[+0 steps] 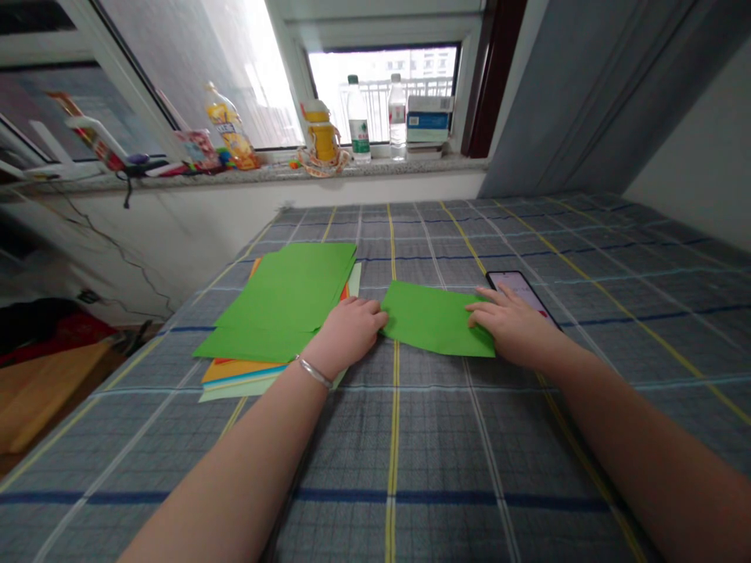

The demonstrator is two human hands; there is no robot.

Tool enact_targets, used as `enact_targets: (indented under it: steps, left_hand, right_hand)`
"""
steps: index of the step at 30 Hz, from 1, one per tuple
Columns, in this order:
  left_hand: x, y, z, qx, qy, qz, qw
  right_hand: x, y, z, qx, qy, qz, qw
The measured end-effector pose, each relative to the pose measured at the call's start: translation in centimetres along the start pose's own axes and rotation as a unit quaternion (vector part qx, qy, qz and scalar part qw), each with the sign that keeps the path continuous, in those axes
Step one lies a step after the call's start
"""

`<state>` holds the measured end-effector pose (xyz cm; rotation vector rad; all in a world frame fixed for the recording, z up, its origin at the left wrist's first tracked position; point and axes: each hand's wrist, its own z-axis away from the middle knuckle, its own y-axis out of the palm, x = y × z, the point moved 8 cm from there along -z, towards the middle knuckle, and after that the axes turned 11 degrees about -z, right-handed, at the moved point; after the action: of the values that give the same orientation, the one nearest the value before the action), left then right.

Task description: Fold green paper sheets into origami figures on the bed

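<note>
Grey-blue plaid bedsheet (pixel 399 469) below stone windowsill (pixel 264 173) with plastic bottles (pixel 357 117). Head view: green paper sheet (pixel 437 320) flat between hands, long axis side to side. Left hand (pixel 346 336) fingers closed, tips at left edge; right hand (pixel 510 324) fingers slightly spread, flat on right edge, nothing gripped. Coloured paper stack (pixel 282 305) just left; phone (pixel 516 288) beside right hand.

No legible text or labels anywhere.
</note>
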<state>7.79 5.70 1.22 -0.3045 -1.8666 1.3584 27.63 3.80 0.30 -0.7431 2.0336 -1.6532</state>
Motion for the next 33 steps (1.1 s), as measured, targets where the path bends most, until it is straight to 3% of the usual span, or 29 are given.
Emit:
enact_targets:
  steps: [9, 14, 18, 24, 28, 33]
  left_hand:
    - [1.4, -0.3, 0.2, 0.017, -0.118, 0.022, 0.993]
    - [1.3, -0.5, 0.1, -0.018, -0.118, 0.071, 0.990]
    - [1.9, 0.6, 0.2, -0.028, -0.143, 0.127, 0.981]
    - [1.5, 1.7, -0.2, -0.071, -0.144, 0.291, 0.943]
    - [0.4, 0.6, -0.7, -0.117, -0.114, 0.383, 0.909]
    - [-1.0, -0.6, -0.9, -0.136, -0.088, 0.446, 0.880]
  right_hand:
    - [0.9, -1.9, -0.5, -0.045, -0.028, -0.050, 0.997]
    - [2.0, -2.8, -0.4, -0.085, -0.072, -0.077, 0.991]
    - [2.4, -3.2, -0.5, -0.104, -0.089, -0.121, 0.983]
    - [3.1, -4.7, -0.3, -0.176, -0.062, -0.143, 0.972]
    - [3.9, -5.8, 0.0, -0.228, -0.042, -0.149, 0.961]
    - [4.2, -5.1, -0.1, -0.220, -0.032, -0.188, 0.957]
